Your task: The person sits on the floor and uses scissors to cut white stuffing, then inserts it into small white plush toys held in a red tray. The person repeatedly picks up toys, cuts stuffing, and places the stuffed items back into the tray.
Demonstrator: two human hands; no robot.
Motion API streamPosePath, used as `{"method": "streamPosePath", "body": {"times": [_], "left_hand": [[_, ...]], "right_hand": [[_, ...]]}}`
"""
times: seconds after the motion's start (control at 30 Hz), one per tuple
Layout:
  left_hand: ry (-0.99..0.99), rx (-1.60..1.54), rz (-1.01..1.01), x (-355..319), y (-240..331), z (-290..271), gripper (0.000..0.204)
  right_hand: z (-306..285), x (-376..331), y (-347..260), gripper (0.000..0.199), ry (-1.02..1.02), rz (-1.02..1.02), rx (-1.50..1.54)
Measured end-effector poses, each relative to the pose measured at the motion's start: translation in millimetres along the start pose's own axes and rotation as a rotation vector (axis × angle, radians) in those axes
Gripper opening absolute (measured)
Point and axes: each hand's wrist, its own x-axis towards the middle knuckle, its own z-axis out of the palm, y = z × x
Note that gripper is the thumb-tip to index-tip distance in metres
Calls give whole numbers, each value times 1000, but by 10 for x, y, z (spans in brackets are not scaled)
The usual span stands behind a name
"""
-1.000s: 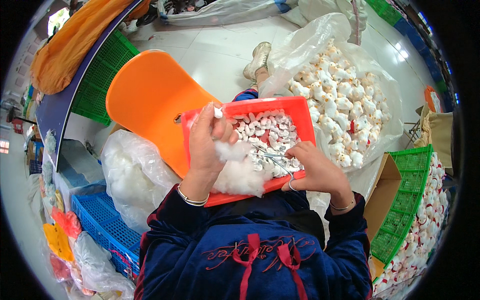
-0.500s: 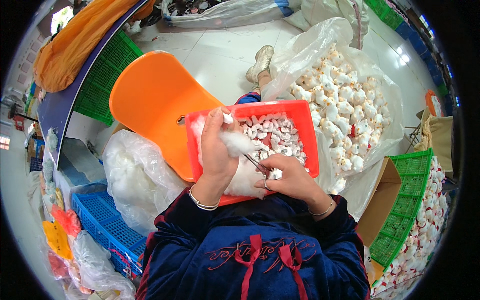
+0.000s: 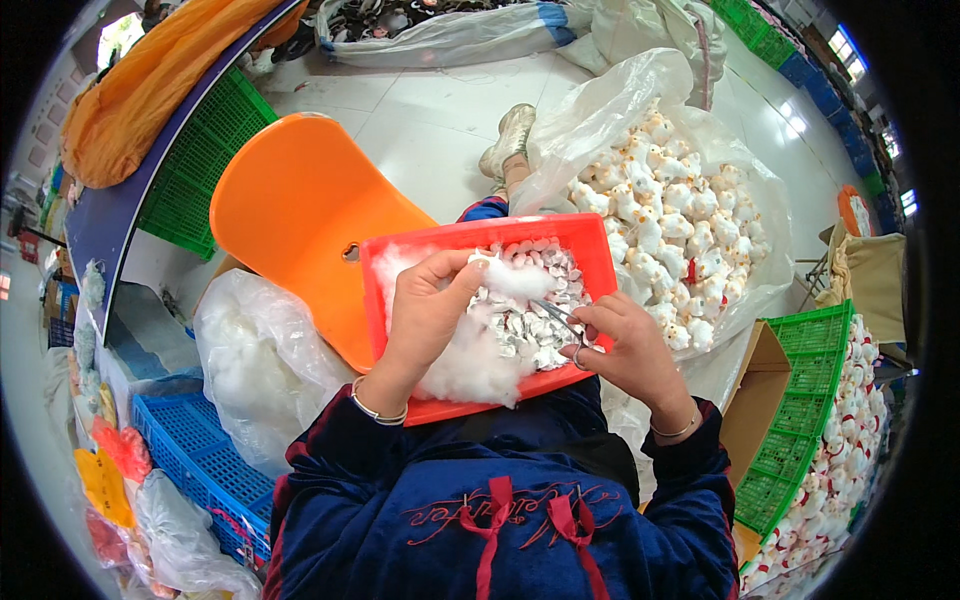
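Navy velvet top (image 3: 500, 500), red embroidery, bracelets

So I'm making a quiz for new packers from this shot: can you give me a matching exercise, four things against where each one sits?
Things:
1. red tray
2. orange chair
3. clear bag of white stuffed toys
4. blue crate

Places:
A. on the floor to the person's right, open at the top
B. on the person's lap, under both hands
C. at the lower left, beside a bag of white stuffing
D. just left of the tray, seat shell facing up

Pairs: 1-B, 2-D, 3-A, 4-C
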Motion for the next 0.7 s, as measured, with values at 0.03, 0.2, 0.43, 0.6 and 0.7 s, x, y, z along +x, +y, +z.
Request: {"method": "streamPosePath", "body": {"times": [0.03, 0.2, 0.43, 0.6, 0.7], "left_hand": [[-4, 9, 17, -1, -4, 24, 18], [-32, 82, 33, -14, -13, 37, 17], [-50, 98, 36, -22, -9, -3, 17], [-104, 128, -13, -28, 43, -27, 18], [-125, 148, -39, -11, 61, -45, 18]], "right_hand": [[4, 3, -19, 34, 16, -13, -5], [1, 47, -34, 35, 16, -22, -73], [-21, 45, -42, 34, 11, -28, -46], [-14, 38, -37, 34, -7, -27, -58], [-9, 54, -39, 34, -19, -48, -59]]}}
